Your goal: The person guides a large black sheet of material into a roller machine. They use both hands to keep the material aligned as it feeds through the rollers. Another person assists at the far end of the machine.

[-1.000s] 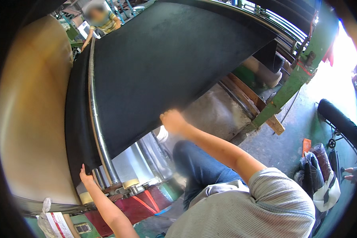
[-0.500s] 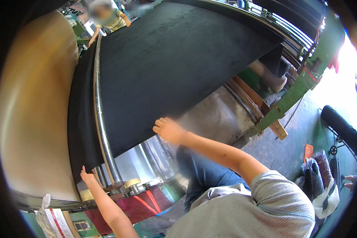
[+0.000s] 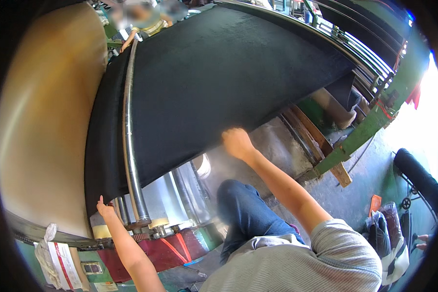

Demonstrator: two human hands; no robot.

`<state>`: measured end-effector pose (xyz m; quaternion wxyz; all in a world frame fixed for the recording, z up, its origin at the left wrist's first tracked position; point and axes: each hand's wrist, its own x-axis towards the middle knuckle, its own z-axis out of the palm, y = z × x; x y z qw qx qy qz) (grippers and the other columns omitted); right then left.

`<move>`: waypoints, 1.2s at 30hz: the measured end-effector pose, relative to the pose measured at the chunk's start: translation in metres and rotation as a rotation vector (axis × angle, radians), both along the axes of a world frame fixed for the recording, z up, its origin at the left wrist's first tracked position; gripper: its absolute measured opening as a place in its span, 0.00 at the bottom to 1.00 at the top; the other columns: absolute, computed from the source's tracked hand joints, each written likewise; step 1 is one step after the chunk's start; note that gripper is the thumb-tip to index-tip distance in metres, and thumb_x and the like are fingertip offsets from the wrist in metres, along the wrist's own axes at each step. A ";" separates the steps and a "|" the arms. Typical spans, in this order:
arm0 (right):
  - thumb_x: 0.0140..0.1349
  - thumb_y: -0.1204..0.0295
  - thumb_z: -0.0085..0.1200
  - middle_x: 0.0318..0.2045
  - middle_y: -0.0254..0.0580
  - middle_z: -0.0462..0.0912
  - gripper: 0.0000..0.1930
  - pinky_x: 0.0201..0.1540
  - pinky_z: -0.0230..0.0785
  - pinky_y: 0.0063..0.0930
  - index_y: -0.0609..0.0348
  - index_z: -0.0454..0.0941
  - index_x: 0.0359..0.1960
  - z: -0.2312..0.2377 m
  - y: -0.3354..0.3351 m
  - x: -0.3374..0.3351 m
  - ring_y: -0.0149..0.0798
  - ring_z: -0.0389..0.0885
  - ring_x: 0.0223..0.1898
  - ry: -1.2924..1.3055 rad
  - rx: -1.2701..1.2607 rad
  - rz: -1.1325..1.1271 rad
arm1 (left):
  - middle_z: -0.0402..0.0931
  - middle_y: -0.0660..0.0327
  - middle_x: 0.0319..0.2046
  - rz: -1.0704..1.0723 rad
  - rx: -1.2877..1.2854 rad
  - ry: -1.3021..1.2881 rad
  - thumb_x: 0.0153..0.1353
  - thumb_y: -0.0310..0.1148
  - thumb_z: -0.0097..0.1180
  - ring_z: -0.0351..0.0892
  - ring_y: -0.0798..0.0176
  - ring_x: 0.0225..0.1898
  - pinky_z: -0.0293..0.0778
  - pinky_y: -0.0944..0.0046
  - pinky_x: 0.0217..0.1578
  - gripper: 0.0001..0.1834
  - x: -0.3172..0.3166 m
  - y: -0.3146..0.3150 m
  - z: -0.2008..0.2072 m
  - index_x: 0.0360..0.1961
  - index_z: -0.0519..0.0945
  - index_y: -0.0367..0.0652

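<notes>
Both hands' fingers (image 3: pixel 231 137) on black sheet (image 3: pixel 219 82) edge

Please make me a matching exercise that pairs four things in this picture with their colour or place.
Things:
1. wide sheet
2. big roller
3. left hand
4. right hand

Descriptions:
A. tan, far left
B. at the sheet's lower left corner
C. black, draped over a metal bar
D. on the sheet's lower edge, near the middle

Pairs: 1-C, 2-A, 3-B, 4-D
</notes>
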<state>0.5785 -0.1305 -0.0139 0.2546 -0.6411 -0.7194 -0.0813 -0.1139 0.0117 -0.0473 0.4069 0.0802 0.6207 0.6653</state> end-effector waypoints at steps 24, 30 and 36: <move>0.47 0.73 0.51 0.29 0.43 0.76 0.05 0.40 0.70 0.38 0.57 0.74 0.28 -0.003 -0.010 -0.118 0.46 0.77 0.36 0.108 0.000 0.439 | 0.79 0.67 0.43 -0.012 0.079 -0.087 0.69 0.45 0.36 0.74 0.61 0.39 0.71 0.57 0.37 0.20 0.050 -0.022 0.023 0.42 0.83 0.54; 0.44 0.74 0.52 0.32 0.41 0.73 0.08 0.43 0.64 0.38 0.55 0.74 0.29 0.014 0.007 -0.058 0.47 0.72 0.40 0.090 0.075 0.382 | 0.78 0.70 0.46 -0.052 0.056 -0.145 0.69 0.45 0.39 0.73 0.61 0.47 0.69 0.54 0.48 0.19 0.067 -0.025 0.038 0.40 0.84 0.54; 0.44 0.78 0.55 0.32 0.42 0.75 0.08 0.44 0.63 0.37 0.54 0.77 0.29 0.030 0.016 0.040 0.45 0.72 0.41 0.006 0.103 -0.279 | 0.77 0.70 0.45 -0.152 0.122 -0.110 0.69 0.43 0.42 0.73 0.61 0.44 0.69 0.56 0.44 0.17 0.072 -0.029 0.045 0.38 0.85 0.55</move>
